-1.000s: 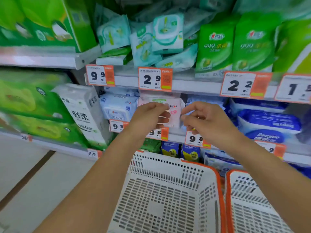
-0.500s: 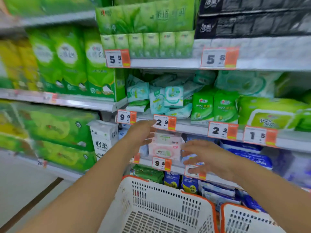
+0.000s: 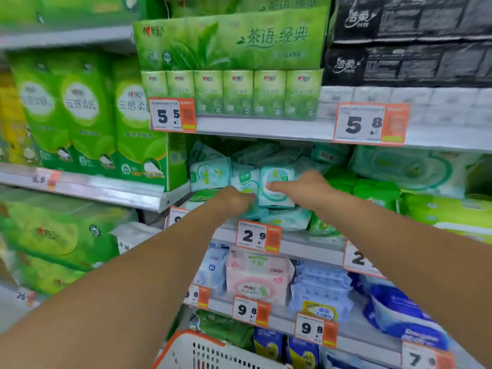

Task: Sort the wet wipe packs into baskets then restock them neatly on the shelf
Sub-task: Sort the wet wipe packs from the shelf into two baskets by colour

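- Both arms reach up to the middle shelf (image 3: 306, 242), right at its front edge above the 2.9 price tag (image 3: 258, 237).
- The left hand (image 3: 234, 201) is at the jumbled pile of teal wet wipe packs (image 3: 210, 175); its fingers are curled in against a small pack, but blur hides whether it grips, so I cannot tell.
- The right hand (image 3: 303, 189) lies on an upright teal-and-white wipe pack (image 3: 275, 189), a straight finger pointing left across its face; the other fingers are hidden behind the knuckles.
- Crowding in: tall green tissue packs (image 3: 133, 121) just left of the pile, green 999 wipe packs (image 3: 375, 194) just right of it.
- Overhead, the upper shelf carries a green tea-print tissue box (image 3: 231, 43) and black tissue packs (image 3: 410, 38).
- One shelf down, a pink wipe pack (image 3: 257, 278) sits between pale blue packs (image 3: 322, 286).
- At the bottom edge, the orange rim of a white basket (image 3: 191, 339) pokes in, between the forearms.
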Demonstrator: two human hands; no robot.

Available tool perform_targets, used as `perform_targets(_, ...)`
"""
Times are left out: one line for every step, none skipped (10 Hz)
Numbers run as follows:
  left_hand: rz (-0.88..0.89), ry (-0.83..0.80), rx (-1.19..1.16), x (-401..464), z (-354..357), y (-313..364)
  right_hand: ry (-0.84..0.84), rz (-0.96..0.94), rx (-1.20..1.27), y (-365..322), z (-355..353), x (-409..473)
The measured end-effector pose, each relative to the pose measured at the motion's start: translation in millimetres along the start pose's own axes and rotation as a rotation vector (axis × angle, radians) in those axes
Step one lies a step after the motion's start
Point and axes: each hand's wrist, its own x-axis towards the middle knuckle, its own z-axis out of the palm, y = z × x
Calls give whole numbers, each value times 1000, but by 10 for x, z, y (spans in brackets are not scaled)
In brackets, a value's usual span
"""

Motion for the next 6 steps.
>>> perform_targets(-17,-14,-9,257,92,119,-102,95,28,-111,173,392)
perform_targets(-64,-5,-220,585,200,11,-15,146,147,-61,324,547)
perform_targets(-105,42,-464,491,189,-42,39,158,292,39,364,567)
perform_targets(15,84,-642,453,204,-99,145,19,420,154,324,481)
perform_targets(140,125,-712,365,233,-123,193,-114,485,206,263,345)
perform_targets(262,195,-836,59,142,-11,3,-80,648,211,79,22)
